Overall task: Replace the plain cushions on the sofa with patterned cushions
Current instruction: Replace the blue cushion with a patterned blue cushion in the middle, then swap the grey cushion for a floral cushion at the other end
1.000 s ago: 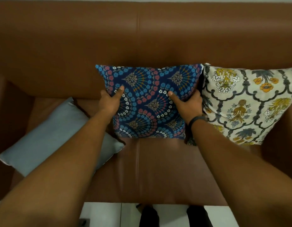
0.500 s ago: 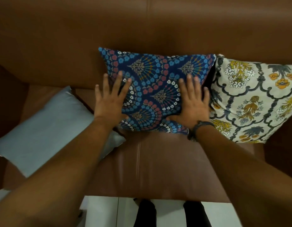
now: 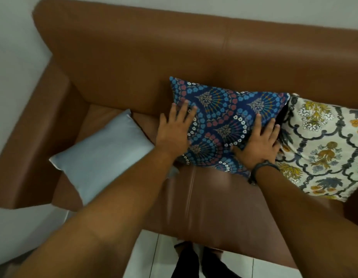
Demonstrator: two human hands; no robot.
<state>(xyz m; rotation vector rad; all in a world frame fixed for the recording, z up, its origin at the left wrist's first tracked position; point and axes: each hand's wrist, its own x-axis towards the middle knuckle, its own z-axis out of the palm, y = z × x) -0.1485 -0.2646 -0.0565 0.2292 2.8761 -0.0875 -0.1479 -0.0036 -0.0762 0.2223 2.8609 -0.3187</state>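
A blue patterned cushion [image 3: 226, 115] leans against the backrest of the brown leather sofa [image 3: 146, 57], near its middle. My left hand [image 3: 174, 131] lies flat on the cushion's left edge, fingers spread. My right hand [image 3: 258, 143] presses flat on its lower right part, a dark band on the wrist. A cream floral cushion [image 3: 322, 145] leans just to the right, touching the blue one. A plain light-blue cushion [image 3: 102, 153] lies flat on the left seat, under my left forearm.
The sofa's left armrest [image 3: 33, 125] stands beside the plain cushion. A pale wall is behind and to the left. White floor tiles [image 3: 150, 257] and my dark legs show below the seat's front edge.
My hands went from gripping the blue cushion's sides to lying open and flat on its face. The view has swung left, showing the armrest and wall.
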